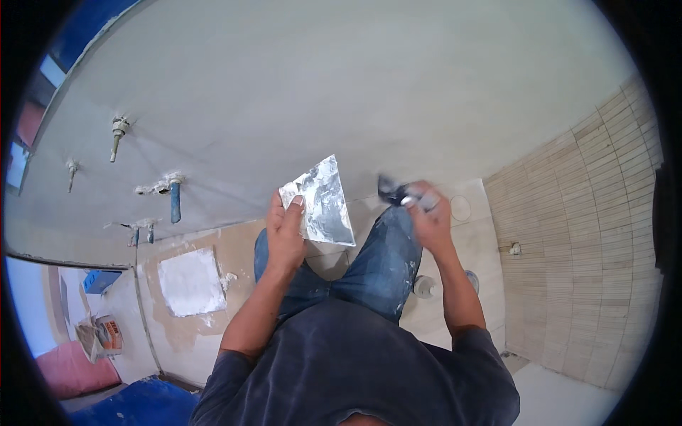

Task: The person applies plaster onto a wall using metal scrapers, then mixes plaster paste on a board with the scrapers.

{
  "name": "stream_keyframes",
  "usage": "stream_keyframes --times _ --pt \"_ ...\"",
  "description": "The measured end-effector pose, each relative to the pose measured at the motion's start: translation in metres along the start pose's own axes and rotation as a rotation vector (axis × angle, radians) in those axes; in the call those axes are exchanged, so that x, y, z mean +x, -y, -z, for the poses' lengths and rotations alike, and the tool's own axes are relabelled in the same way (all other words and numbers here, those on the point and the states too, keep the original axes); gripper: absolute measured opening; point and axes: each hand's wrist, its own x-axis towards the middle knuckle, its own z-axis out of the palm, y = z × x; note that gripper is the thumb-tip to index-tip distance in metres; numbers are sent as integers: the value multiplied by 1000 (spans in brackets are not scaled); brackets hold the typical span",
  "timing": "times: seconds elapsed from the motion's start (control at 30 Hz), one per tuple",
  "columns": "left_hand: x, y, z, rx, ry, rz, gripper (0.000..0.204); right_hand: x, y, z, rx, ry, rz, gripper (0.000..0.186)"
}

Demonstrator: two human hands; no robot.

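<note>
My left hand (284, 234) grips a flat metal plate (328, 209) by its left edge, thumb on top. White plaster or filler is smeared over the plate, which is tilted in front of my knees. To its right, my right hand (433, 216) is closed round a small dark-bladed putty knife (388, 190). Motion blurs the knife and the fingers, so its handle is mostly hidden. The blade is apart from the plate and points toward the smooth grey wall (355, 92) ahead.
Blue-tipped pipe stubs (175, 202) and a bare fitting (117, 135) stick out of the wall at left. A white-smeared board (192, 282) lies on the floor at left. Narrow tiles (575, 234) cover the right wall. A small round container (424, 287) stands by my right leg.
</note>
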Motion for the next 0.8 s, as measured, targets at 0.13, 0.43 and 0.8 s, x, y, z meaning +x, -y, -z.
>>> stream_keyframes --times 0.13,0.43,0.8 --pt "0 -14 -1 60 200 138 26 41 31 -21 677 -193 -189 35" --pt "9 -52 -14 -66 290 124 28 1 -26 -30 152 428 -139 43" --pt "-10 -51 -39 571 55 -279 27 33 103 -26 -912 159 653 52"
